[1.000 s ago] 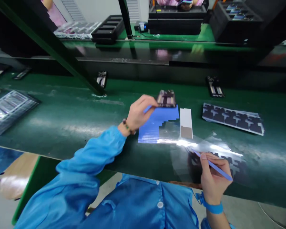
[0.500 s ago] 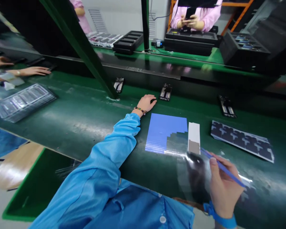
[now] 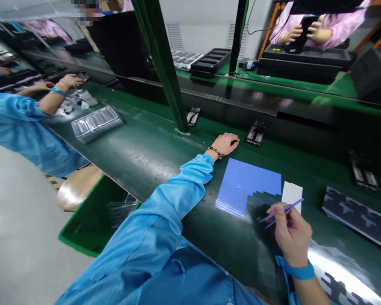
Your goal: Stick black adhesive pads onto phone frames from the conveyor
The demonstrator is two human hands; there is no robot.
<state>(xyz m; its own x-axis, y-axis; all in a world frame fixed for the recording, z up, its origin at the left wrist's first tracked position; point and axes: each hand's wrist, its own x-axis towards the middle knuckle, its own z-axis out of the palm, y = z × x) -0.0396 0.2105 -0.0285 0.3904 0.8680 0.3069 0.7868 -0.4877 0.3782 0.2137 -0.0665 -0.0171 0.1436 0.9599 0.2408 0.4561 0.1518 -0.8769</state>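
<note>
My right hand (image 3: 290, 226) grips blue tweezers (image 3: 274, 214), their tips pointing left over the lower edge of the blue sheet. My left hand (image 3: 227, 144) rests palm down on the green bench, its fingers bent, beside the upper left corner of the blue sheet (image 3: 241, 182). That sheet has a stepped cut-out at its lower right. A white strip (image 3: 292, 192) lies to its right, partly behind my right hand. Beyond my left hand is a phone-like device (image 3: 255, 133), with another (image 3: 193, 116) further left and a third (image 3: 364, 170) at the right.
Black cut-outs on a sheet (image 3: 355, 214) lie at the right. A clear tray stack (image 3: 97, 123) sits at the left, near a co-worker's hands (image 3: 59, 91). A green post (image 3: 165, 67) rises from the bench. Below its edge is a green bin (image 3: 82, 228).
The view has swung left, so the bench things appear further right. My right hand has moved left towards the sheet, with the tweezers now pointing left. The co-worker's hand is raised at a small device.
</note>
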